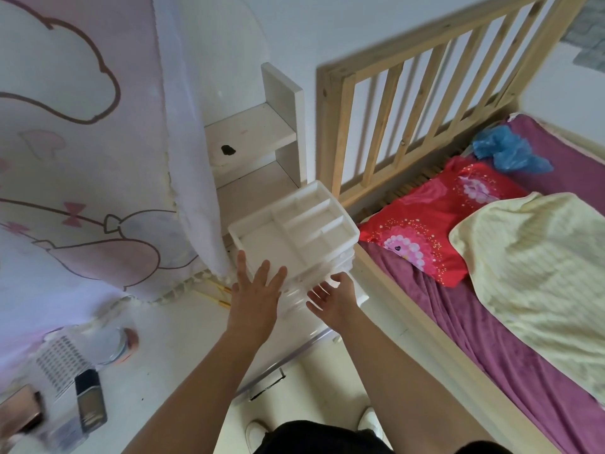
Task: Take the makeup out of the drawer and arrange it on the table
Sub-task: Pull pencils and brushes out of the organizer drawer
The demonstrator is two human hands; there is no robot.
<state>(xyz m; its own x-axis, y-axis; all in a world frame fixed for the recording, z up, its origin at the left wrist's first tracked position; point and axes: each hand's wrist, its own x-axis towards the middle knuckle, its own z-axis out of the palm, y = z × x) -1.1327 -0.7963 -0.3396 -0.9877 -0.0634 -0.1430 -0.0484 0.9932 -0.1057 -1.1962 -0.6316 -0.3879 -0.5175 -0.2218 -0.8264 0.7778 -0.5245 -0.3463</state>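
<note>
A white plastic drawer organiser [294, 231] with an empty compartment tray on top stands at the right end of the white table [183, 335]. My left hand [257, 290] is spread flat against its front left, fingers apart. My right hand [332, 298] reaches at its front right, fingers loosely open by the drawer fronts, holding nothing. On the table's near left lie makeup items: a dark foundation bottle [90, 401], a rose compact [24, 409], a false-lash card [60, 362] and a clear round jar [122, 345].
A pink cartoon curtain [82, 158] hangs over the table's back left. White shelves [258, 139] rise behind the organiser. A wooden-framed bed [491, 257] with a red pillow and yellow blanket lies close on the right. My feet stand below the table edge.
</note>
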